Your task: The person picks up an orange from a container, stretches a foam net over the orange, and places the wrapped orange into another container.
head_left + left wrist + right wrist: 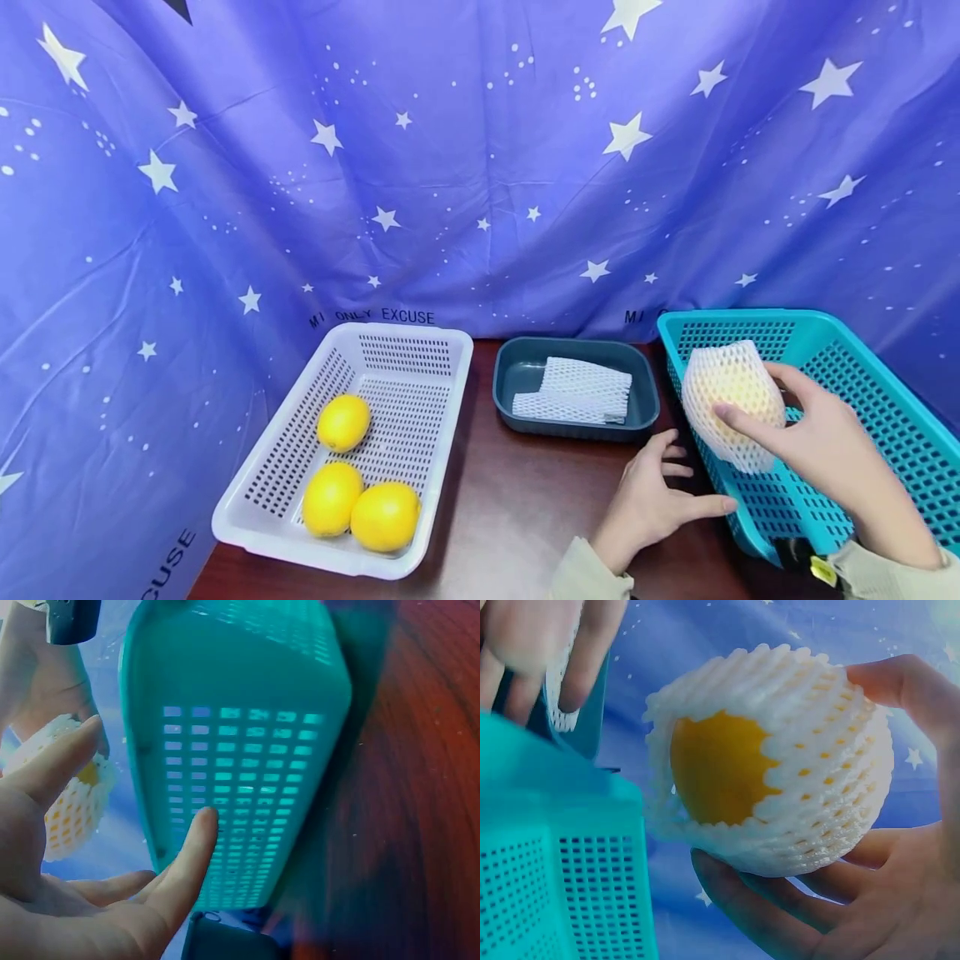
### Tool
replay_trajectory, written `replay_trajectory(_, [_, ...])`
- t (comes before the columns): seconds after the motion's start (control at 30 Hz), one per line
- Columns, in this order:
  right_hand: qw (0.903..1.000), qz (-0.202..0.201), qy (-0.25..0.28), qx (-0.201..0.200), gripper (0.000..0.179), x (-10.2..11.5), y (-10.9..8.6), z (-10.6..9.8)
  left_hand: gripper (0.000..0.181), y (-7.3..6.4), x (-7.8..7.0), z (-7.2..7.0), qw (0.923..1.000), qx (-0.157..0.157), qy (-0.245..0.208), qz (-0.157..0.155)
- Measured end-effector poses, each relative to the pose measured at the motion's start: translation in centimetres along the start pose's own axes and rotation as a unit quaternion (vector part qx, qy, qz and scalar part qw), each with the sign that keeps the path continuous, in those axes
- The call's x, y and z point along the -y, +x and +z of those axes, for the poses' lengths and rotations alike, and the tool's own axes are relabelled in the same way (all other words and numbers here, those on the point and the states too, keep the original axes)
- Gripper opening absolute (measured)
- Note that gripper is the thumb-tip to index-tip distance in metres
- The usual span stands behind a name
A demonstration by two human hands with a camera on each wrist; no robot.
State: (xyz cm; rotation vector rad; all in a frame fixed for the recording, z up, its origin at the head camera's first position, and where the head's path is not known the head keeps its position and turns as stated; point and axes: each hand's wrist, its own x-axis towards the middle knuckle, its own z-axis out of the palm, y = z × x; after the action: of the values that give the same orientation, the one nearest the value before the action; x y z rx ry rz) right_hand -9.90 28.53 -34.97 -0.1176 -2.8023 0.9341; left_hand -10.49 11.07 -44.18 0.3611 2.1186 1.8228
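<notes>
A yellow fruit [720,769] sits inside a white foam net sleeve [708,392], one open end of which bares its skin in the right wrist view. My right hand [825,450] grips the sleeved fruit, thumb on one side and fingers round the other, over the teal basket [832,321]. Beside that basket's left wall, my left hand [648,500] holds nothing, its fingers spread and thumb toward the rim. In the left wrist view the left hand's fingers [199,832] overlap the slotted basket wall.
A white basket [461,358] on the left contains three yellow fruits [384,517]. Between the baskets, a dark grey tray [517,350] holds flattened white foam sleeves [585,387]. Behind everything hangs a blue star-patterned cloth [480,167]. The table [510,517] is dark reddish wood.
</notes>
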Motion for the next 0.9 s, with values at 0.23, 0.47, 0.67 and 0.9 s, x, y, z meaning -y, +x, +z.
replay_trajectory(0.23, [0.9995, 0.007, -0.03, -0.005, 0.088, -1.6, 1.6, -1.2, 0.071, 0.0, 0.7, 0.4, 0.9991, 0.033, 0.008, 0.024])
replay_trajectory(0.47, [0.9992, -0.008, -0.032, -0.024, 0.082, -3.0, 2.8, -2.0, 0.064, -0.2, 0.9, 1.0, 0.9979, 0.057, 0.015, 0.027])
replay_trajectory(0.67, [0.9992, -0.014, -0.028, -0.027, 0.081, -3.9, 3.6, -2.1, 0.062, -0.3, 0.8, 1.1, 0.997, 0.065, 0.023, 0.037])
replay_trajectory(0.9, [0.9988, -0.001, -0.045, -0.021, 0.085, -4.5, 4.3, -2.1, 0.059, -0.3, 0.7, 1.3, 0.9961, 0.066, 0.038, 0.046])
